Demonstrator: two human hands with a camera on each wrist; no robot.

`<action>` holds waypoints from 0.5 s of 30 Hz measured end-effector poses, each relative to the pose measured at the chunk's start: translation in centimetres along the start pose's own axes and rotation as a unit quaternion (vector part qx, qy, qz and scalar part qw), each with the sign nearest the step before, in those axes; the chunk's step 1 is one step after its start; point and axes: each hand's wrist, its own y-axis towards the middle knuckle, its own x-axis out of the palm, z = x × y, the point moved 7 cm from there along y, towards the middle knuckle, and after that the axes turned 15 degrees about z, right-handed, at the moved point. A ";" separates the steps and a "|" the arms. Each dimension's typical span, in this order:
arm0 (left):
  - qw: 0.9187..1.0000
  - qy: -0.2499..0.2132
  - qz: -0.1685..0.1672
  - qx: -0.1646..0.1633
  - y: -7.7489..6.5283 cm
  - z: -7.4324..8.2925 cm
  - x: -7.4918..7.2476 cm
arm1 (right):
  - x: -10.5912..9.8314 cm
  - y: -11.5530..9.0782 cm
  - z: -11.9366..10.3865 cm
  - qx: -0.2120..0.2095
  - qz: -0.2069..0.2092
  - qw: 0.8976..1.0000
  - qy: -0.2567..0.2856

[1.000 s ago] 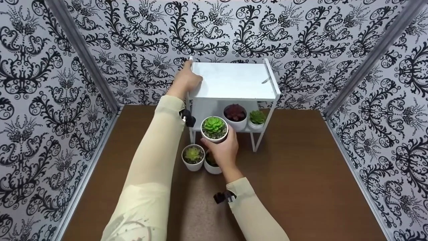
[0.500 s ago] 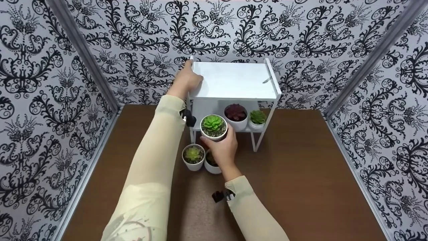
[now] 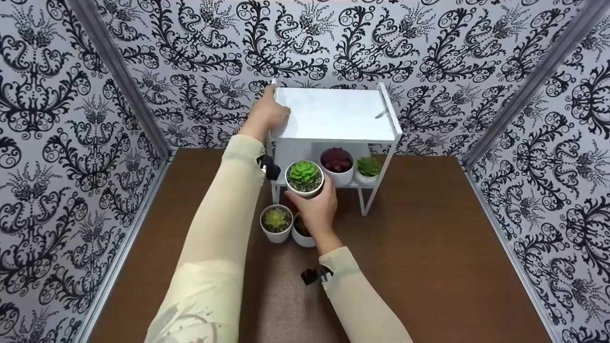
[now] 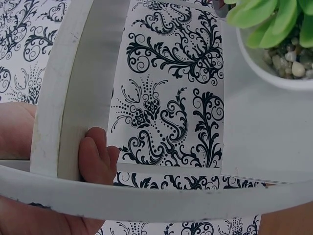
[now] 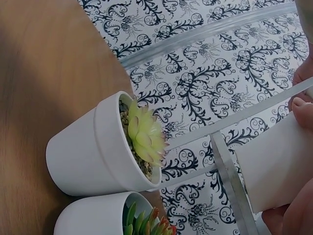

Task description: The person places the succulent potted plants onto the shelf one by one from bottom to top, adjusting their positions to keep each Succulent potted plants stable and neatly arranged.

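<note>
My left hand (image 3: pixel 268 113) grips the shelf's (image 3: pixel 333 114) left end, my right hand (image 3: pixel 320 207) holds the green plant (image 3: pixel 304 174) near its lower tier; two shelved pots (image 3: pixel 340 179) look done, two table pots (image 3: pixel 277 236) before it seem left.

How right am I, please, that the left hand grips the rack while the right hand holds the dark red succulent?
Nearly: the head view shows the right hand holding the bright green succulent, not the dark red one; the left hand does grip the rack.
</note>
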 end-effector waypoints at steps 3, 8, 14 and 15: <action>1.000 -0.001 0.000 -0.002 0.0 0.0 0.0 | 0.1 0.1 0.1 -0.007 0.001 1.000 -0.002; 1.000 0.010 0.004 0.007 0.1 0.1 0.1 | 0.4 0.2 0.2 -0.015 0.000 1.000 -0.001; 1.000 0.009 0.002 0.003 0.3 0.0 0.2 | 0.5 0.3 0.0 -0.015 0.001 1.000 0.000; 1.000 0.010 0.001 0.001 0.3 0.0 0.2 | 0.5 0.3 -0.1 -0.014 0.001 1.000 0.001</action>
